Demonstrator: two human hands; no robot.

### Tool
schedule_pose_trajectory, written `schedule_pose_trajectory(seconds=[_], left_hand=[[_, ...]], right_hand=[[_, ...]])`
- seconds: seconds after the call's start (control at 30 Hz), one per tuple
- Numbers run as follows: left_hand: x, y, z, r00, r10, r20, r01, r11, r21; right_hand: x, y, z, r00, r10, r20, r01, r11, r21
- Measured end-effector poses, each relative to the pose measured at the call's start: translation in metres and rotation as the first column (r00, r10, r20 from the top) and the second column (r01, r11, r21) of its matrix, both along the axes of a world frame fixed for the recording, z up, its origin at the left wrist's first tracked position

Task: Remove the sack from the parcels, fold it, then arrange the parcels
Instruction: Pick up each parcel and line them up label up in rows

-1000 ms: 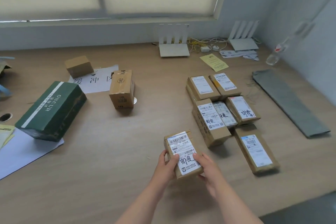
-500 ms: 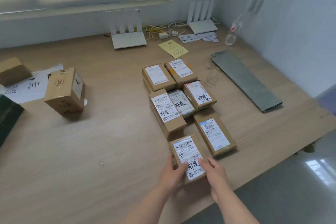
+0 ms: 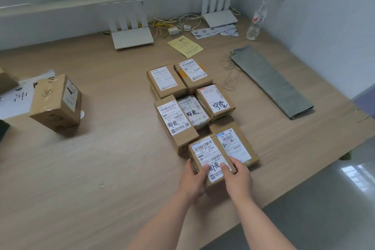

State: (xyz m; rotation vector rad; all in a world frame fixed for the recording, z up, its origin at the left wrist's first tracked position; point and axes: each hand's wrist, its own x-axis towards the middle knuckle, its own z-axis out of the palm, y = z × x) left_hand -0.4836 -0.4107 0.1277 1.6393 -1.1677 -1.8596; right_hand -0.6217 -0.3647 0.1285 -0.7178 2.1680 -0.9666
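A person's two bare hands grip a small brown parcel [image 3: 210, 153] at the near end of a cluster of parcels [image 3: 174, 119] on a wooden table [image 3: 101, 168]. The left hand [image 3: 192, 178] curls round the parcel's left side with its thumb on the white label. The right hand [image 3: 236, 176] holds the right edge, thumb also on the label, which bears barcodes and black handwriting. The parcel sits just beside a flat box [image 3: 235, 144] on its right and close to a taller box on its far left; whether it rests on the table or is held just off it cannot be told from this angle. Beyond these, a plastic-wrapped packet [image 3: 192, 111] lies between two boxes, and two more boxes [image 3: 165, 79] stand side by side at the back, all label-up. The grey sack [image 3: 269, 81] lies folded into a long flat strip to the right of the cluster, apart from it, with loose string [image 3: 231, 75] trailing at its far end. A lone carton [image 3: 55, 103] stands tilted well to the left, partly on a sheet of paper [image 3: 18, 95] with large black characters. Along the far wall stand two white routers [image 3: 132, 36], a tangle of cables [image 3: 172, 24], a yellow slip [image 3: 185, 45] and a clear bottle [image 3: 256, 22].
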Motion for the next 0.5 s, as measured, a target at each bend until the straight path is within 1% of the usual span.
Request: schedule_pose_trajectory(seconds=[0.1, 0.17, 0.23, 0.3, 0.37, 0.43, 0.5], left_hand=[[0.005, 0.0, 0.002, 0.999, 0.015, 0.032, -0.013, 0.998, -0.064], [0.014, -0.001, 0.006, 0.996, 0.072, 0.055, -0.065, 0.991, -0.115], [0.027, -0.004, 0.01, 0.984, 0.138, 0.116, -0.123, 0.985, -0.124], [0.045, -0.008, 0.017, 0.971, 0.214, 0.105, -0.196, 0.968, -0.157], [0.065, -0.015, 0.025, 0.954, 0.294, 0.053, -0.278, 0.939, -0.2], [0.09, -0.025, 0.038, 0.933, 0.361, 0.013, -0.346, 0.904, -0.25], [0.118, -0.035, 0.048, 0.91, 0.413, -0.03, -0.403, 0.869, -0.287]], right_hand=[[0.004, -0.008, 0.012, 0.995, -0.032, -0.092, 0.031, 0.999, -0.009], [0.011, -0.017, 0.029, 0.985, -0.06, -0.164, 0.044, 0.994, -0.102], [0.022, -0.028, 0.048, 0.983, -0.052, -0.178, 0.011, 0.975, -0.223], [0.036, -0.042, 0.067, 0.995, 0.001, -0.104, -0.031, 0.957, -0.289], [0.056, -0.058, 0.082, 0.996, 0.083, 0.042, -0.065, 0.94, -0.334], [0.08, -0.075, 0.089, 0.968, 0.163, 0.191, -0.083, 0.926, -0.369], [0.11, -0.091, 0.092, 0.919, 0.25, 0.305, -0.126, 0.919, -0.372]])
